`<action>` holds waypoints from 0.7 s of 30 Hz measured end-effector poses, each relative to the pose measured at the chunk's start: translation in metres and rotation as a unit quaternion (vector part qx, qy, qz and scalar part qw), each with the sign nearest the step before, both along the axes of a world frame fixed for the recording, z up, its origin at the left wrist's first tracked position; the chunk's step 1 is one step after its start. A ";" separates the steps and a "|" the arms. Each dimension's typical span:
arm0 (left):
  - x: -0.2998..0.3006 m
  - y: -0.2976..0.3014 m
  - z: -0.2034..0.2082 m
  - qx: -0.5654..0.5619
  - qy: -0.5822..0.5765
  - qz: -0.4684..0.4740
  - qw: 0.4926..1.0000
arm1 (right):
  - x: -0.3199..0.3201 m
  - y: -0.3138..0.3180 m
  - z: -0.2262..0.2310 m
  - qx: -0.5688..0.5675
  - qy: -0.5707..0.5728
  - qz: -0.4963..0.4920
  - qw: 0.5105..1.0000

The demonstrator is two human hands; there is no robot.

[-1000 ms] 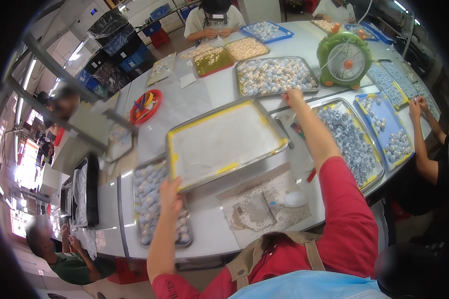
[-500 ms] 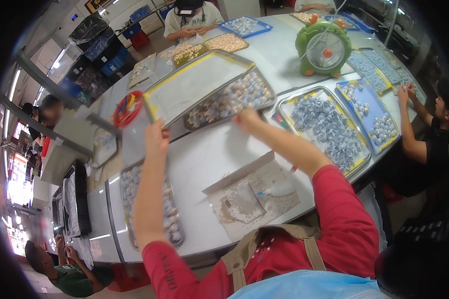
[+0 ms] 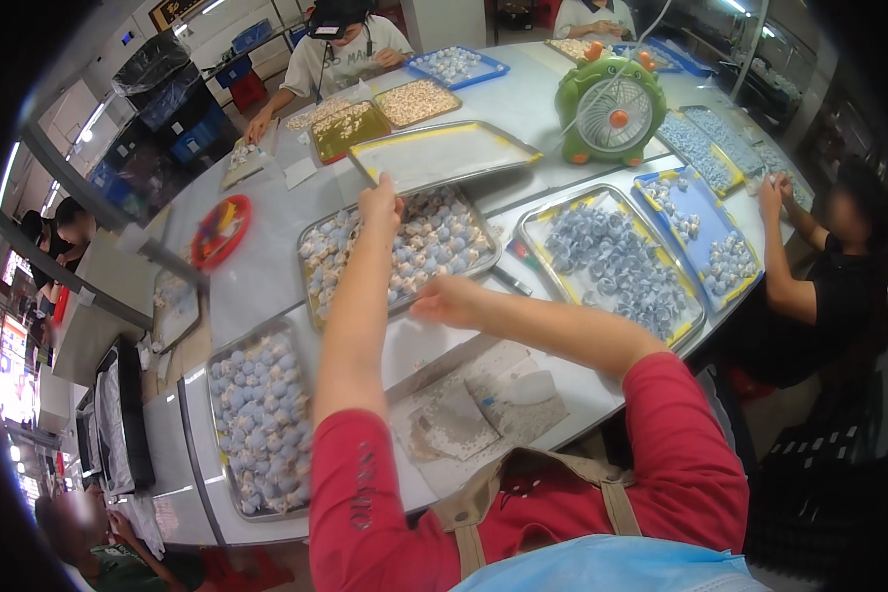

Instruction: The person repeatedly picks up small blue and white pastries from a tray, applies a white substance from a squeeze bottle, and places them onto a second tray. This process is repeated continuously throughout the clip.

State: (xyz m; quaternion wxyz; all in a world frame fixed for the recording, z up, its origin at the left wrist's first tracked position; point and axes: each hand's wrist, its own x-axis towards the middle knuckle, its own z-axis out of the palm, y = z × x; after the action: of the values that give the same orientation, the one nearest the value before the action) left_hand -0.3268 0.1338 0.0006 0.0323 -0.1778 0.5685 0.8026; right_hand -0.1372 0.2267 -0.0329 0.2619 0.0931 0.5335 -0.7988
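My left hand (image 3: 383,205) is closed on the near left corner of a metal tray (image 3: 444,153) lined with white sheet and edged in yellow tape. That tray is tilted above the back of a second metal tray (image 3: 496,252), which is full of small rounded blue-grey and cream pieces (image 3: 439,237). At this full tray's front rim my right hand (image 3: 452,301) has its fingers curled over the edge; the fingertips are partly hidden. My left forearm covers part of the full tray.
Another tray of similar pieces (image 3: 261,424) lies at left. In front of me is a stained cardboard sheet (image 3: 454,419) with a white bottle (image 3: 531,388). To the right stand a tray of grey-blue curled pieces (image 3: 612,257), a blue tray (image 3: 705,232) and a green fan (image 3: 612,109). Co-workers sit around the table.
My left hand has moved the lined tray farther back and right, uncovering more of the full tray. The full tray has come nearer to me along with my right hand.
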 end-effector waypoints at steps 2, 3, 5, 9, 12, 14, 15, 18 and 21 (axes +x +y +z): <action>-0.007 0.007 -0.005 -0.004 0.003 -0.004 1.000 | 0.012 0.015 0.018 -0.023 0.022 0.017 0.999; -0.005 0.010 -0.003 -0.005 0.003 -0.003 1.000 | 0.013 0.023 0.024 -0.076 -0.011 -0.009 0.997; -0.006 0.007 -0.008 0.002 0.013 -0.014 1.000 | 0.007 0.044 0.032 -0.120 0.015 -0.036 0.992; -0.017 0.002 -0.020 0.047 0.048 -0.050 0.996 | -0.047 0.108 0.016 0.114 0.238 -0.088 0.961; -0.017 0.003 -0.021 0.087 0.075 -0.101 0.988 | -0.074 0.148 0.004 0.256 0.195 -0.196 0.926; -0.015 -0.003 -0.027 0.104 0.089 -0.131 0.982 | -0.076 0.148 -0.008 0.368 0.214 -0.184 0.886; -0.016 -0.008 -0.028 0.111 0.098 -0.138 0.979 | -0.070 0.140 0.000 0.389 0.199 -0.166 0.884; -0.008 0.002 -0.022 0.092 0.114 -0.132 0.980 | -0.068 0.133 -0.002 0.476 0.215 -0.123 0.844; -0.003 0.013 -0.010 0.044 0.138 -0.143 0.979 | -0.078 0.123 -0.004 0.543 0.238 -0.049 0.804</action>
State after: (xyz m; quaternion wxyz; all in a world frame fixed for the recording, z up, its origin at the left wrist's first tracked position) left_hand -0.3297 0.1470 -0.0095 0.0762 0.0192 0.5513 0.8306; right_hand -0.2156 0.3499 -0.0365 -0.0064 0.0536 0.9203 -0.3875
